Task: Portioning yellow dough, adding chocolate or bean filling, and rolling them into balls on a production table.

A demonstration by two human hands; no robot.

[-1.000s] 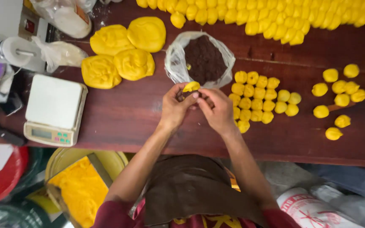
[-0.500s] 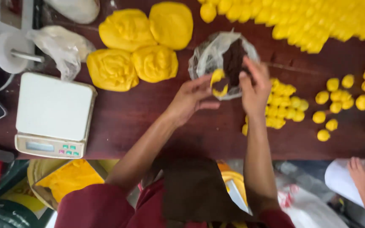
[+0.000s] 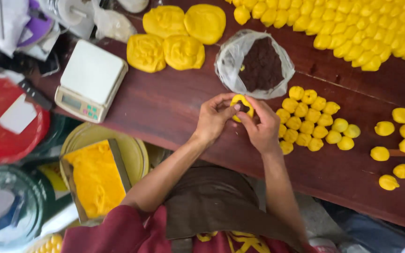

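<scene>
Both my hands meet over the dark wooden table (image 3: 165, 107). Between them is a small yellow dough piece (image 3: 243, 107) with a dab of dark brown filling in its middle. My left hand (image 3: 213, 117) cups it from the left and my right hand (image 3: 260, 125) pinches it from the right. Just beyond my hands sits a clear plastic bag (image 3: 226, 63) opened around a mound of dark brown filling (image 3: 262, 65). To the right of my right hand lies a cluster of small yellow dough balls (image 3: 311, 119).
Several large yellow dough lumps (image 3: 176, 35) lie at the far left of the table beside a white digital scale (image 3: 91, 79). Rows of formed yellow pieces (image 3: 352, 28) fill the far right; loose balls (image 3: 401, 140) lie at right. A bucket holding yellow dough (image 3: 94, 175) stands below the table edge.
My right hand has come back from the filling bag to the dough piece, which now carries dark filling. Both hands have drawn together nearer the table's front edge.
</scene>
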